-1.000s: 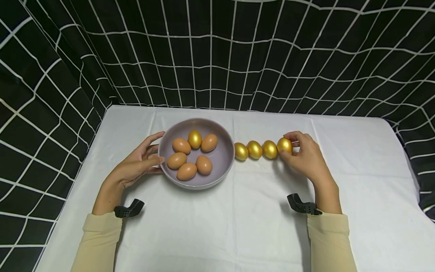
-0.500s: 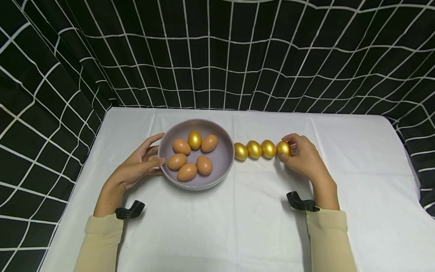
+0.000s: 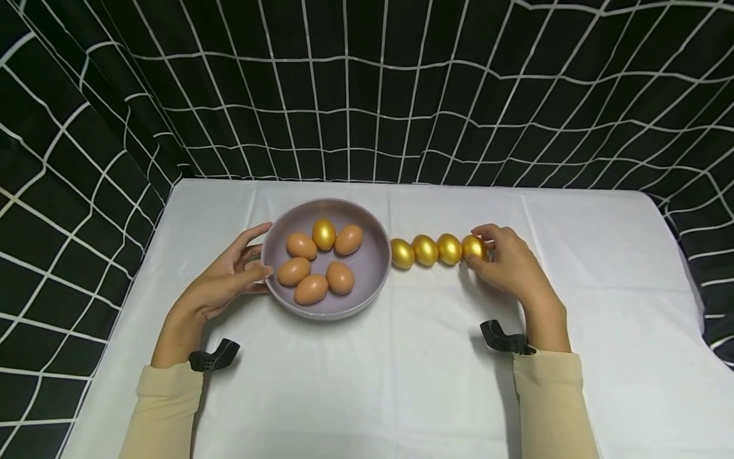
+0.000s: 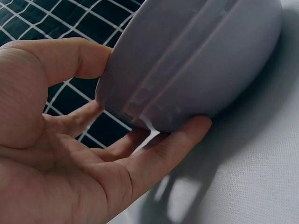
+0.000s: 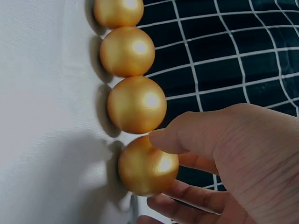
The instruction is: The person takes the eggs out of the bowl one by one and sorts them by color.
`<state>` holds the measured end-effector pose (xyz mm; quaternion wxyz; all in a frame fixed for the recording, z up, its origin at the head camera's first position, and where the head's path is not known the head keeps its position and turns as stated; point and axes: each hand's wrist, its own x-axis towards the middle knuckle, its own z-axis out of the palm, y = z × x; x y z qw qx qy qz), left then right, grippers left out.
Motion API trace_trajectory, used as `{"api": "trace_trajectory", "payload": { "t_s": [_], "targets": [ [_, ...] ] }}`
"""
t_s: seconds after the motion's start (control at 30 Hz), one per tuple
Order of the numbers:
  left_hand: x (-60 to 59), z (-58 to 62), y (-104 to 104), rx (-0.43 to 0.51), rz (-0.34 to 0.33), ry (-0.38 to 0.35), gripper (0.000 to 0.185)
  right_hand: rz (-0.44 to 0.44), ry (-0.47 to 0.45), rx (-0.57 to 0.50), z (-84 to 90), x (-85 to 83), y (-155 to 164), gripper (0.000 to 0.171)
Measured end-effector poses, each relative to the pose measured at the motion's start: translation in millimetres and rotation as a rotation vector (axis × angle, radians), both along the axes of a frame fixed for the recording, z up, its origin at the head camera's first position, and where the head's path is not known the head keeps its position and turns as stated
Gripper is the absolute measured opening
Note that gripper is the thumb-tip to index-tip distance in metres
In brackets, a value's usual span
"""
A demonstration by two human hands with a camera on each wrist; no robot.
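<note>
pinching the last shiny gold egg point(image 3: 473, 247) at the right end of a touching row of four, mid-frame, your right hand point(image 3: 512, 268) has thumb and fingers curled round it. your left hand point(image 3: 225, 284) rests relaxed, fingers straight against the round grey-lilac bowl point(image 3: 373, 271), likely steadying it; inside lie five brown eggs point(image 3: 311, 289) and one gold egg point(image 3: 323, 234).

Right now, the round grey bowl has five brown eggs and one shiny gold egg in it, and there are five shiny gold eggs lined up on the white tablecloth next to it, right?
Not quite. The line of shiny gold eggs on the white tablecloth has four, not five, as the head view shows. The round grey bowl does hold five brown eggs and one gold egg.
</note>
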<state>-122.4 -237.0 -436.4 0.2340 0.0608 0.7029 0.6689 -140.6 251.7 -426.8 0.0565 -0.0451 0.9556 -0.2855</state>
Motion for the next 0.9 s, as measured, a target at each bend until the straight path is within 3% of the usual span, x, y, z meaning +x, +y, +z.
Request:
{"api": "trace_trajectory", "payload": {
  "t_s": [0.9],
  "targets": [
    [1.2,-0.2,-1,0.039,-0.02,-0.016,0.084,-0.044,0.169,-0.081,25.6,12.6,-14,0.046]
  ]
}}
